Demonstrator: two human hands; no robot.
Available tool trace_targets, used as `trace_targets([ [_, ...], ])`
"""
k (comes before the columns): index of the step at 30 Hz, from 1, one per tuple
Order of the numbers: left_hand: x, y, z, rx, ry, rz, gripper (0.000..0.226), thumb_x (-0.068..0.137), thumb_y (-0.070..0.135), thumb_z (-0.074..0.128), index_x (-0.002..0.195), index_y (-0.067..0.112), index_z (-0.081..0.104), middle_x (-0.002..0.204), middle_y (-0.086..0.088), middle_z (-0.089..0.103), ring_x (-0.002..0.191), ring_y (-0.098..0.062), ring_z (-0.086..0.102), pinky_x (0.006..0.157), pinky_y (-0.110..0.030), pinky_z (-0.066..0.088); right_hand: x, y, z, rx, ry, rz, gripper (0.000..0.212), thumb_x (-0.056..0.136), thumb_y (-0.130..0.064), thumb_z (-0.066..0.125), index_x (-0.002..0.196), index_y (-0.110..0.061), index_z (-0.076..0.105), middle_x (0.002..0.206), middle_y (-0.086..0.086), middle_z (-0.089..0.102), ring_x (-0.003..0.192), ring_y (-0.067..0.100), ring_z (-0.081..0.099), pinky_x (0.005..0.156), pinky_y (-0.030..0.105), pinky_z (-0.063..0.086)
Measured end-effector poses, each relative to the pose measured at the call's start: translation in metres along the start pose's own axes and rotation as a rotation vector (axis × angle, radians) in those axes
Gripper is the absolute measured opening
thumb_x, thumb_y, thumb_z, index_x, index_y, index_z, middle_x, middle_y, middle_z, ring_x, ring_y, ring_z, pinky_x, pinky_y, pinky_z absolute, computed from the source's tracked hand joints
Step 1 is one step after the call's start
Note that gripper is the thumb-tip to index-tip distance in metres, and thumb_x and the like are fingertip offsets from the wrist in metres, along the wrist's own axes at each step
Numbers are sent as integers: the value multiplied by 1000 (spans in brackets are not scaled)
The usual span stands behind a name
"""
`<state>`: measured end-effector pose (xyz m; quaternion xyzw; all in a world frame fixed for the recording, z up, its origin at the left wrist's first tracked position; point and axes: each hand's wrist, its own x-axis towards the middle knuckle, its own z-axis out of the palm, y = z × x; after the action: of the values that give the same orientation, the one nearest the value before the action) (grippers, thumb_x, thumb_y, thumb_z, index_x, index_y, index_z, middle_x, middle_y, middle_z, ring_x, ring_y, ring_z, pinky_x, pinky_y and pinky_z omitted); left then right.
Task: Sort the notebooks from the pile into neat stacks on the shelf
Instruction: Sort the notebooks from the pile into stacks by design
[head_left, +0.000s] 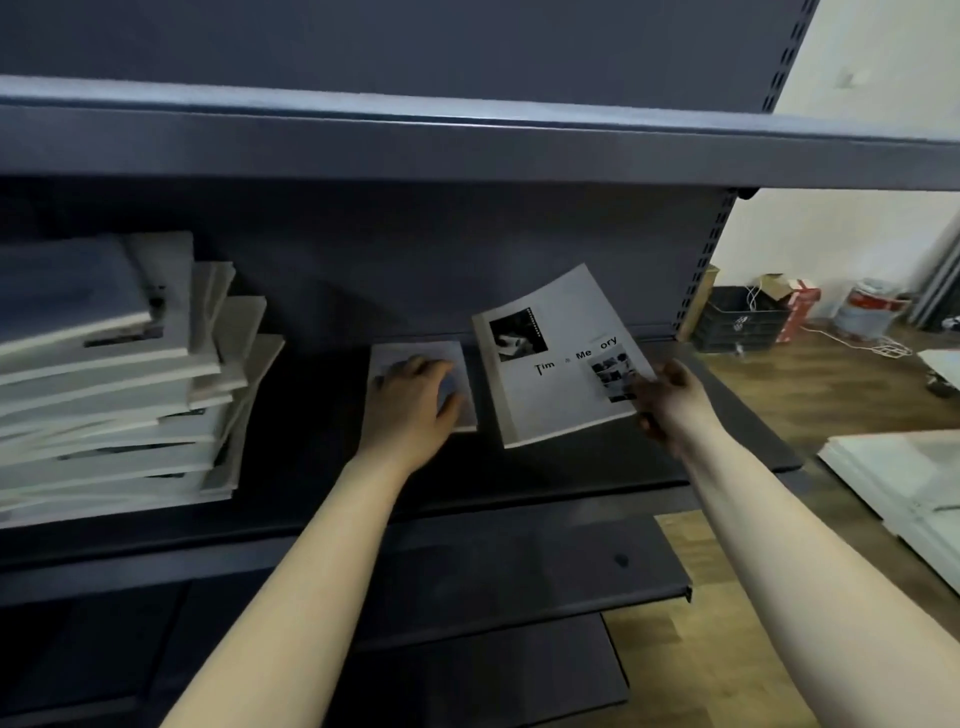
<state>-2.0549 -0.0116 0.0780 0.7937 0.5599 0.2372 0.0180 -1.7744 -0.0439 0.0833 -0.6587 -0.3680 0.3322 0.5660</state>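
Note:
A messy pile of pale notebooks (109, 384) lies at the left of the dark shelf (571, 478). A small grey notebook (457, 358) lies flat mid-shelf, and my left hand (415, 405) rests on top of it with fingers spread over the cover. To its right, my right hand (670, 400) pinches the lower right corner of a larger white notebook (556, 374) printed with black photos and letters. That notebook is tilted, its far edge raised off the shelf.
An upper shelf board (467, 140) overhangs close above. Lower shelf boards (519, 571) jut out beneath. On the wooden floor to the right stand a black crate (737, 322), boxes, a bucket and white panels (904, 478).

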Motion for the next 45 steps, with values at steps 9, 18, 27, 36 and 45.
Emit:
trace_targets([
  [9,-11,12,62,76,-75,-75,41,95,39,45,133,24,47,136,1,46,122,-22,44,100,-39,34,26,46,-25,-78,-58,23,12,92,-9,54,88,-10,42,74,9,50,52,19,44,38,22,33],
  [18,-12,12,75,133,13,-103,39,92,35,51,129,22,52,134,-2,47,127,-25,39,104,-44,29,37,61,-18,-319,-140,16,19,87,-15,61,93,0,51,80,9,57,57,22,60,37,18,42],
  [27,-15,12,78,140,19,-122,43,92,35,51,132,23,48,137,-1,44,131,-23,34,107,-43,25,47,71,-25,-838,-45,-252,27,83,-33,59,84,-7,51,79,7,57,78,33,58,49,30,31],
  [36,-17,10,81,146,48,-140,42,90,36,54,129,20,52,132,-3,48,126,-26,40,104,-44,29,34,88,-25,-867,-7,-495,18,89,-28,59,100,-15,64,95,13,57,87,39,56,61,33,40],
  [45,-17,10,81,161,50,-152,43,89,37,55,129,19,51,133,-5,49,127,-27,40,105,-45,29,33,89,-31,-940,-96,-525,69,58,-72,66,98,-17,68,98,8,58,98,32,54,75,36,50],
])
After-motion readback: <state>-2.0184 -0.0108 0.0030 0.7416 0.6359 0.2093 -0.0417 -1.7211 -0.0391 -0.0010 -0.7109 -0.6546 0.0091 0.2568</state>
